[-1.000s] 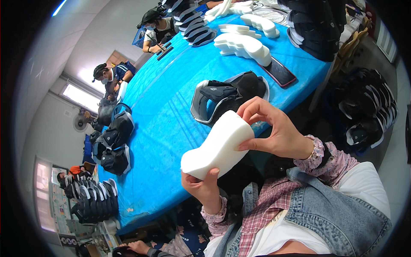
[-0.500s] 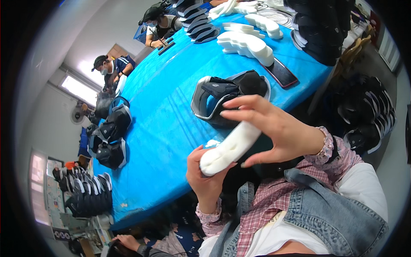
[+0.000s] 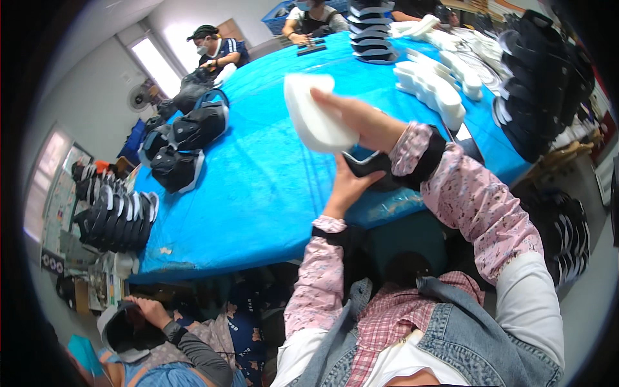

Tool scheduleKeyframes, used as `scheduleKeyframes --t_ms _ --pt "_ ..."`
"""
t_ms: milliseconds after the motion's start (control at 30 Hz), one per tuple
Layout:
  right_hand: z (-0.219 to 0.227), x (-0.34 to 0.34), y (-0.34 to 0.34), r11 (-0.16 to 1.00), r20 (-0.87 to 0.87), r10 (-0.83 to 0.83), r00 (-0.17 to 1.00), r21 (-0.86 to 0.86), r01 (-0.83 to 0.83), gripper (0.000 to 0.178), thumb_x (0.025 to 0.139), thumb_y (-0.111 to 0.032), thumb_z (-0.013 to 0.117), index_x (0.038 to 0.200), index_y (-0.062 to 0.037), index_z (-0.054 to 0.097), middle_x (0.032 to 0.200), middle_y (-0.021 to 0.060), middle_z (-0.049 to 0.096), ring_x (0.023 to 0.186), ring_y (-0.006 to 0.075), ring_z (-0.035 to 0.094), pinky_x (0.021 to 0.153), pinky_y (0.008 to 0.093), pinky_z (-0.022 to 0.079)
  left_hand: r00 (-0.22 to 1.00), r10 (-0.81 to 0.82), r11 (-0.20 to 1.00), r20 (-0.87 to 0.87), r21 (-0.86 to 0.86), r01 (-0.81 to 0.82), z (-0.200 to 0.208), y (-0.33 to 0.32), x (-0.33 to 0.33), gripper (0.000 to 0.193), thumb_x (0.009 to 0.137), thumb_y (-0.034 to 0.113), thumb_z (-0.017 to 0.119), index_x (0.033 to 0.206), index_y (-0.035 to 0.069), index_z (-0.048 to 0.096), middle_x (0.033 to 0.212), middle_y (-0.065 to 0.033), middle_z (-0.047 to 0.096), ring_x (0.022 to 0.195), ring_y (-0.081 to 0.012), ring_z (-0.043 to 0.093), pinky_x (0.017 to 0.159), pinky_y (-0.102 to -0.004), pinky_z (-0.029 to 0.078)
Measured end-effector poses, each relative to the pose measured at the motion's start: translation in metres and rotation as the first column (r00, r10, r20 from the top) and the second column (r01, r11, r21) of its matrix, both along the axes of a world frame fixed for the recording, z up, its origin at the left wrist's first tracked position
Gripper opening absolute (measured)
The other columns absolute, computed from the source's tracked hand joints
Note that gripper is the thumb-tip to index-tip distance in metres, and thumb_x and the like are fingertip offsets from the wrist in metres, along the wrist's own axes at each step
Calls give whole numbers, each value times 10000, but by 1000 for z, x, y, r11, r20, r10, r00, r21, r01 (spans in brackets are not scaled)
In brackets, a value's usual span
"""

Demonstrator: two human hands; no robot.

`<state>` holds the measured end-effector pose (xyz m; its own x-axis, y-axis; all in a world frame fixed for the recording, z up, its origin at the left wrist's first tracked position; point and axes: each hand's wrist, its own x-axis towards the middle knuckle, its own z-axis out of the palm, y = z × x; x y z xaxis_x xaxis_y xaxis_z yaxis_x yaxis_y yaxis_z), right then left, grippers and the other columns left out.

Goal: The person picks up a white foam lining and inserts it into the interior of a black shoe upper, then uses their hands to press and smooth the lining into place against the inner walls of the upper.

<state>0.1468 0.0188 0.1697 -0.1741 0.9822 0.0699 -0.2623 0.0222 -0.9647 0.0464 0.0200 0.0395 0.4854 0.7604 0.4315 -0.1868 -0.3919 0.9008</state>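
Observation:
A smooth white curved foam block [image 3: 308,119] is in my right hand [image 3: 369,122], raised over the table, my thumb lying along its face. Just below it, at the near side of the table, my left hand [image 3: 347,188] holds the edge of a black padded collar [image 3: 385,182] with a pale lining. Thumb and index finger are parted around that edge. The foam block and my right forearm hide most of the collar.
A blue-covered table [image 3: 258,168] spreads ahead. White foam pieces [image 3: 429,87] lie at right beside a phone [image 3: 465,143]. Black collars stand stacked at far right [image 3: 538,84], at left [image 3: 119,219] and loose [image 3: 177,169]. A co-worker [image 3: 155,322] sits near left; others work across the table.
The foam block has moved from my left hand to my right and risen forward. My left hand has gone to the collar. The view has shifted, showing a near co-worker at left.

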Motion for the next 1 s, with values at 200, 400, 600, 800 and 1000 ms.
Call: scheduleKeyframes --t_ms 200,400,600,800,1000 --pt "-22 69 9 986 -107 -17 994 -168 -1 433 866 -418 567 1083 -43 556 952 38 629 797 94 611 695 243 495 989 143 982 32 117 -146 -18 6 7 1219 590 97 834 1415 59 -62 1300 -200 392 1179 -286 424 982 -368 371" --pt "-1 129 -12 958 449 -126 885 -176 226 584 828 -485 585 1143 3 524 988 89 613 834 149 631 708 253 510 986 166 975 26 145 -168 -12 9 2 1242 566 147 845 1418 71 -55 1278 -194 427 1145 -297 475 967 -365 392" --pt "12 93 -7 976 884 -112 453 183 -117 533 804 -374 650 1195 -39 514 959 98 620 913 166 599 781 298 474 979 196 974 -45 125 -189 -18 14 -1 1179 540 308 854 1404 4 112 1296 -216 384 1175 -340 433 982 -387 368" --pt "4 58 -1 878 888 -305 -343 122 -463 250 668 -156 665 907 -84 660 809 128 644 754 314 630 682 385 504 961 258 937 -103 269 -223 -16 10 -1 1203 563 334 841 1407 -14 58 1308 -226 372 1189 -361 412 980 -395 364" --pt "-11 61 3 891 913 -302 -276 167 -422 155 658 -158 649 794 -86 665 717 143 623 686 320 613 651 387 495 981 169 963 -94 227 -145 -15 11 -3 1210 593 355 821 1408 -17 8 1335 -261 351 1202 -375 411 977 -388 370"
